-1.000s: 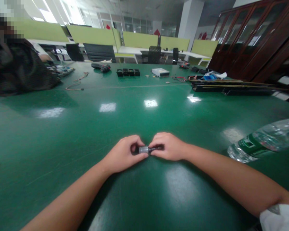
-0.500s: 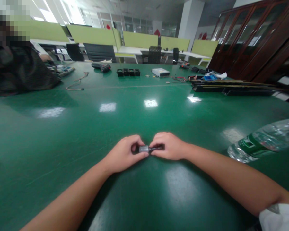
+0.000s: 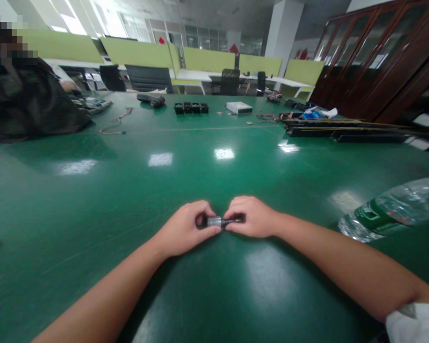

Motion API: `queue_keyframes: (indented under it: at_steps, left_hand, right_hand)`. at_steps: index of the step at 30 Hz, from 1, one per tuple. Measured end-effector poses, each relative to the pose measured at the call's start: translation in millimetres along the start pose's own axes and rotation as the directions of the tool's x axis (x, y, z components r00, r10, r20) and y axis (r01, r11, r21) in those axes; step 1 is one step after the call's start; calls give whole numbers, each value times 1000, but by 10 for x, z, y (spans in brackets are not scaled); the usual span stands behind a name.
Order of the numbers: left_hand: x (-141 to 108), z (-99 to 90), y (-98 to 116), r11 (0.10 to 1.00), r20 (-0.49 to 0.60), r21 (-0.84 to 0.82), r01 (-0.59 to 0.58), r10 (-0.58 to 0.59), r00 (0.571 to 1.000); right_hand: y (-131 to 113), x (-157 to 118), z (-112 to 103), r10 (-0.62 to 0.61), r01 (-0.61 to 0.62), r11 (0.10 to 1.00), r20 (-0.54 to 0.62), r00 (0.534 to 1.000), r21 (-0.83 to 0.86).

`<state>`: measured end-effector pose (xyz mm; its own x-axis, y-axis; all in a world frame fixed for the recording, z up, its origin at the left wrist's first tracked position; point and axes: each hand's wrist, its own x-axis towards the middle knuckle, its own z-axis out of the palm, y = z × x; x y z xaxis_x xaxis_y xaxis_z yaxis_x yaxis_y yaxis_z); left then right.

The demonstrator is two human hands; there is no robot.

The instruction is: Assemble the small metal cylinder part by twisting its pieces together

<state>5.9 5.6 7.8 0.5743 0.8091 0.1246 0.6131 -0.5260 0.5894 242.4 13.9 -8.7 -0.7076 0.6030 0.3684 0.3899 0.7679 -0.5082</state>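
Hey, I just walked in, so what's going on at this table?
A person is holding a small silver-and-dark object between two bare hands, just over or on the green table. The left hand grips its silver part, while the fingers of the right hand pinch its slim dark end. I can't tell exactly what it is. A clear bottle with a green label is off to the right.

Left forearm (image 3: 116,288) slanting up from the lower left, right forearm (image 3: 321,247) angled in from the lower right, left hand (image 3: 184,232) and right hand (image 3: 253,217) nearly meeting, fingers (image 3: 201,205) of each curled toward the thumb (image 3: 210,232) in a pinch
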Motion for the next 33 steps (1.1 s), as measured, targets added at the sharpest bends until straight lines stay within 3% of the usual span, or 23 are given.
queue_keyframes:
  at_steps: [33]
  left_hand:
    - [2, -9, 13, 1000, 9, 2, 9, -9, 1000]
  right_hand:
    - [33, -33, -9, 48, -49, 998, -31, 998, -39]
